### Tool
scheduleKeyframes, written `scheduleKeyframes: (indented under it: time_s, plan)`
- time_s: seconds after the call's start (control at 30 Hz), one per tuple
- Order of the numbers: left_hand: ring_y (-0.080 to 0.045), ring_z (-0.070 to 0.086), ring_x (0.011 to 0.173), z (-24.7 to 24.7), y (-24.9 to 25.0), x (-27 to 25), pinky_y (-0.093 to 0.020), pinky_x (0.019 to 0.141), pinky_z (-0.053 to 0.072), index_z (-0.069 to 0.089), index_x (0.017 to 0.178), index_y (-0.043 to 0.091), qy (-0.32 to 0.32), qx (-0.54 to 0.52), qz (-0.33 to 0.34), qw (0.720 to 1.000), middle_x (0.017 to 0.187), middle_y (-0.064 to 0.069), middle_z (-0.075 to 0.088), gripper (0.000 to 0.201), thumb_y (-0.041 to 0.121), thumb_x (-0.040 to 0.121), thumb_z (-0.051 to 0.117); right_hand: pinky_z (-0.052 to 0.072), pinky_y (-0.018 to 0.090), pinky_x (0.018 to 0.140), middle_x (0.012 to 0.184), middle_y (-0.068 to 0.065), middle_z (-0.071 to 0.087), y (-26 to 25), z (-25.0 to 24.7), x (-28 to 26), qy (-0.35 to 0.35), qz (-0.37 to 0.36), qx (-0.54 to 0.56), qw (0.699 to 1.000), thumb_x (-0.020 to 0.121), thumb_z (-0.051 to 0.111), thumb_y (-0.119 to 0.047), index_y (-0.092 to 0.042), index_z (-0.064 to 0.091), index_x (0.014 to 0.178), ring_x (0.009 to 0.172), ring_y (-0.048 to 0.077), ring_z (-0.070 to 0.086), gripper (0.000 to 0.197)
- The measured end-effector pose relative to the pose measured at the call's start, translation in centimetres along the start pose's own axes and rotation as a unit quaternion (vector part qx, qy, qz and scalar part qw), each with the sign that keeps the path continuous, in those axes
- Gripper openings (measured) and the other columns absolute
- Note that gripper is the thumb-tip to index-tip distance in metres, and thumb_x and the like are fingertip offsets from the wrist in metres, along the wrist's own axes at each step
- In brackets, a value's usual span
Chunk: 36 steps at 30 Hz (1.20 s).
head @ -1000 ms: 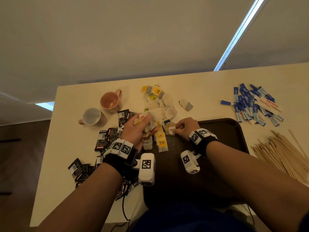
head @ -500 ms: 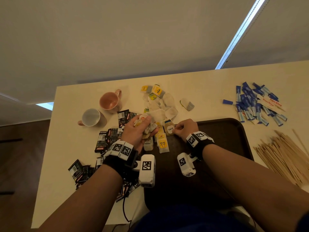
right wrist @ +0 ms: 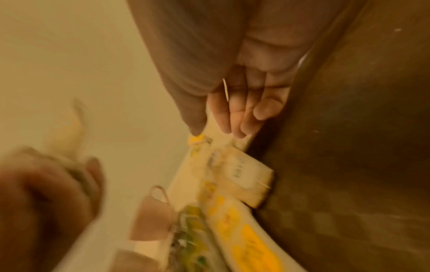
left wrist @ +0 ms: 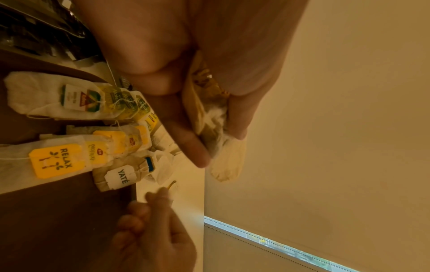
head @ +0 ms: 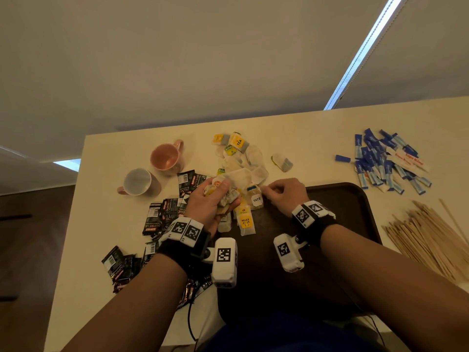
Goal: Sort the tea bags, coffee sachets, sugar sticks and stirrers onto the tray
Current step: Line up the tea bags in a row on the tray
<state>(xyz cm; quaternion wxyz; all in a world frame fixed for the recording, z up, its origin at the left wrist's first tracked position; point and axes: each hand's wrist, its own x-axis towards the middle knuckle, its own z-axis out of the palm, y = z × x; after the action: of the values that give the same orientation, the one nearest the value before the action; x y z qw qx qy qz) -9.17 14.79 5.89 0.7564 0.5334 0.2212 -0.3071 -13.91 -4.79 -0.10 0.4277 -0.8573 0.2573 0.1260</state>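
Tea bags (head: 245, 212) lie in a row at the tray's (head: 350, 199) far left corner. The left hand (head: 210, 201) squeezes a bunch of bags; best to lay them down one by one. The right hand (head: 284, 191), fingers curled, has slid left from a second ago; whether it pinches anything, I cannot tell.

A cream table (head: 304, 138) bears a brown tray (head: 355, 199), two mugs (head: 152, 171), tea bags (head: 241, 158), coffee sachets (head: 157, 219), sugar sticks (head: 385, 163) and stirrers (head: 431, 237).

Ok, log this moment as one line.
left hand: grips bunch of paper tea bags | right hand: by white YATÉ-tagged tea bag | dark brown plastic tray: few tea bags
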Motion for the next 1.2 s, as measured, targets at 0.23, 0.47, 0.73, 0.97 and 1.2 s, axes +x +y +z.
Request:
scheduleKeyframes:
  time_s: [0.23,0.47,0.73,0.97,1.2]
  plan:
    - [-0.022,0.072,0.081,0.8,-0.4,-0.3,-0.033,0.072,0.062,0.065,0.110,0.006,-0.034,-0.015,-0.013,0.999,0.096,-0.014,0.071,0.018,0.013,0.094,0.063,0.056,0.025,0.060,0.080,0.001,0.074,-5.3,-2.9,-2.6,-0.052,-0.135,0.218,0.965,0.086,0.073,-0.022,-0.016,0.072,0.099,0.066,0.013,0.068,0.015]
    - [-0.020,0.071,0.074,-0.2,-0.8,-0.8,-0.030,0.064,0.062,0.065,0.106,0.007,-0.012,0.001,-0.012,1.000,0.088,-0.011,0.071,0.015,0.017,0.094,0.064,0.051,0.019,0.054,0.071,0.008,0.069,-5.9,-5.0,-3.6,0.034,-0.142,0.235,0.961,0.087,0.071,-0.010,-0.005,0.073,0.093,0.054,0.006,0.060,0.008]
    - [-0.023,0.070,0.074,-1.2,-0.4,-1.3,-0.028,0.060,0.061,0.060,0.110,0.004,0.014,0.000,0.000,1.000,0.093,-0.015,0.068,0.021,0.017,0.094,0.065,0.057,0.038,0.060,0.074,0.018,0.068,-4.7,-6.6,-4.7,0.048,-0.144,0.205,0.967,0.086,0.068,-0.003,-0.008,0.066,0.098,0.063,0.028,0.069,0.013]
    - [-0.021,0.072,0.073,-1.8,-0.3,-1.7,-0.030,0.062,0.062,0.063,0.103,0.008,0.016,0.019,0.004,1.000,0.093,-0.015,0.070,0.015,0.019,0.093,0.066,0.058,0.021,0.071,0.085,0.009,0.073,-2.6,-6.6,-4.4,0.020,-0.076,0.173,0.982,0.091,0.052,0.006,-0.008,0.071,0.108,0.071,0.009,0.070,0.029]
    - [-0.023,0.071,0.077,-1.7,-0.8,-2.0,-0.029,0.060,0.060,0.060,0.118,0.002,0.013,0.027,0.008,1.000,0.098,-0.016,0.068,0.029,0.017,0.094,0.066,0.049,0.026,0.077,0.095,-0.005,0.064,-1.8,-5.5,-3.6,0.025,-0.122,-0.082,0.989,0.087,0.070,-0.022,-0.020,0.076,0.093,0.085,0.008,0.057,0.009]
